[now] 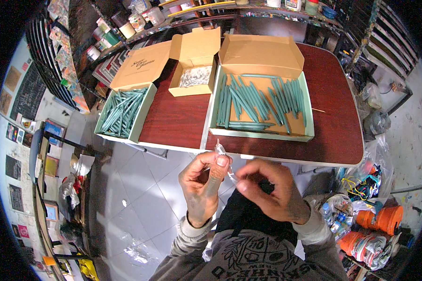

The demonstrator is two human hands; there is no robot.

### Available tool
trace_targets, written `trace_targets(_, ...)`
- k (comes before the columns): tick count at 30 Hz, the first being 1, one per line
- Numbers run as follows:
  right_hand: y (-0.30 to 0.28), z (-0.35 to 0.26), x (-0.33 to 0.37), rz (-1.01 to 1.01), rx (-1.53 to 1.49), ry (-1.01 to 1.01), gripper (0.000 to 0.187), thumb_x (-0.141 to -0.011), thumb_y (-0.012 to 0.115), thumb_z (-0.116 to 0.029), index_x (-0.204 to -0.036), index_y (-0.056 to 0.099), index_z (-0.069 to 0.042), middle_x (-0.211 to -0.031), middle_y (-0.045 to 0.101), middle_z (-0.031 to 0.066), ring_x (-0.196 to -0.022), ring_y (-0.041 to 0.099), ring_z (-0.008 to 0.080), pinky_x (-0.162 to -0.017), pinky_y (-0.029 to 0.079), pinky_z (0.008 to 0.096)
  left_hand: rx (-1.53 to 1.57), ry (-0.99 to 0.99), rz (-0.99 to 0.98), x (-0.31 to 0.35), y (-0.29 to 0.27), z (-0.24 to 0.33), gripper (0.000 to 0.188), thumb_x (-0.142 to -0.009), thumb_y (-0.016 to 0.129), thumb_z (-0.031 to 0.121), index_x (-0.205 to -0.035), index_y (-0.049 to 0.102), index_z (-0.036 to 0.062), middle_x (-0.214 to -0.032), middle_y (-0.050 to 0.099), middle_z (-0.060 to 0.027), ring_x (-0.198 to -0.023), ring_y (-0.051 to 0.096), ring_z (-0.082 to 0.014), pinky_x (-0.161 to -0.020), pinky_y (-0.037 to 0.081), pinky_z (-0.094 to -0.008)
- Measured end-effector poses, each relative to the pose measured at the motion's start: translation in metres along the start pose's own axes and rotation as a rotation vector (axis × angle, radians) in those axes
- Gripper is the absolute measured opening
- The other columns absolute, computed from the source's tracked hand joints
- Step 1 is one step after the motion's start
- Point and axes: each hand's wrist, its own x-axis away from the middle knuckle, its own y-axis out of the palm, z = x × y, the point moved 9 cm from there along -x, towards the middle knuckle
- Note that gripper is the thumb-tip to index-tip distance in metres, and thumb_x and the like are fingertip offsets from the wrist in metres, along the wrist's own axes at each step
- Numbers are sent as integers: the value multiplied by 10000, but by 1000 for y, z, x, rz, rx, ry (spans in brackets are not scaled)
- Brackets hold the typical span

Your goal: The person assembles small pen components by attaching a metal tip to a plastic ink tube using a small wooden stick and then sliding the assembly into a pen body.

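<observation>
My left hand (203,179) pinches a small clear-and-white plastic piece (220,149) between thumb and fingers, in front of the table's near edge. Just beside it, my right hand (270,188) is closed at the fingertips on the lower end of a thin whitish strip (231,176). Whether the strip and the piece are joined I cannot tell. Beyond my hands, a large open box (267,135) holds many slim teal sticks (251,100), some in loose rows. A smaller open box (191,92) contains small clear-and-white pieces (195,77). Another open box (138,122) at left is heaped with teal sticks (123,111).
The boxes stand on a dark red table (330,107) with a pale rim. A thin stick (318,110) lies right of the large box. Shelves with jars (126,29) run behind. Orange containers (379,219) and plastic bags crowd the right; a rack (43,187) stands left.
</observation>
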Motion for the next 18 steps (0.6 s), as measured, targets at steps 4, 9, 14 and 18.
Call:
trace_targets(4, -23, -31, -22, 42, 158, -162, 270, -894, 695, -147, -1135, 632, -42, -1021, 665, 101, -809, 648, 192, -695, 510, 326, -154, -22, -40, 4, -3, 8, 159, -915, 708, 173, -878, 666, 25, -779, 630, -7, -683, 526, -65, -625, 415, -227)
trace_targets(9, -19, -63, -42, -69, 261, -396, 241, -908, 659, -119, -1131, 635, -27, -1031, 654, 117, -889, 667, 260, -759, 533, 374, -203, 2, -121, 5, 3, 18, 120, -903, 701, 132, -853, 661, 29, -748, 576, 24, -676, 466, -55, -608, 364, -223)
trace_targets(14, -6, -79, -52, -209, 375, -581, 195, -885, 658, -118, -1062, 636, -39, -979, 643, 125, -870, 657, 308, -739, 532, 385, -216, 76, -164, 3, -1, 24, 50, -885, 686, 70, -862, 672, 28, -701, 495, 76, -613, 318, -8, -539, 243, -195)
trace_targets(18, 0, -84, -54, -244, 425, -633, 143, -854, 672, -126, -973, 630, -60, -930, 633, 109, -827, 650, 304, -690, 521, 388, -211, 91, -199, 3, -2, 26, 29, -844, 687, 46, -839, 662, 31, -714, 499, 56, -609, 314, -23, -535, 233, -210)
